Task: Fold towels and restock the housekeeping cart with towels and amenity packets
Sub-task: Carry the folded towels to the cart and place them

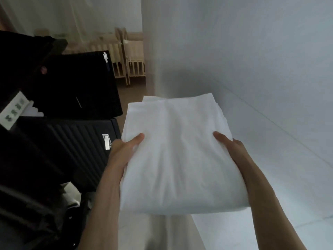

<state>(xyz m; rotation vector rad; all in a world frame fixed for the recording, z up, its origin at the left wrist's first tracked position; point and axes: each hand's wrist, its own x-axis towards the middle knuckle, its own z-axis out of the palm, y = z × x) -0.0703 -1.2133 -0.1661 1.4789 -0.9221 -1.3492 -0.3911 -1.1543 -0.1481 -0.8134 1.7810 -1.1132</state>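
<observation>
Left hand fingers (137,138): thumb lies on top of the folded white towel (176,152) at its left edge; the other digits are hidden beneath, so the left hand (124,148) is clamped on the cloth.
Right hand fingers (220,137): thumb pressed on the towel's right edge, the rest underneath; the right hand (232,147) grips likewise.
Towel: folded into a thick rectangle, held level in the air between both hands, touching nothing else.
Surroundings: dark ribbed cases (75,147) just to the left, a pale wall (252,60) to the right, wooden cribs (129,56) well beyond.
Step in hand: folding looks finished; this is the carry.
Next move: finding a cart shelf, which I cannot make out here, and lowering the towel flat without letting its layers slide.
</observation>
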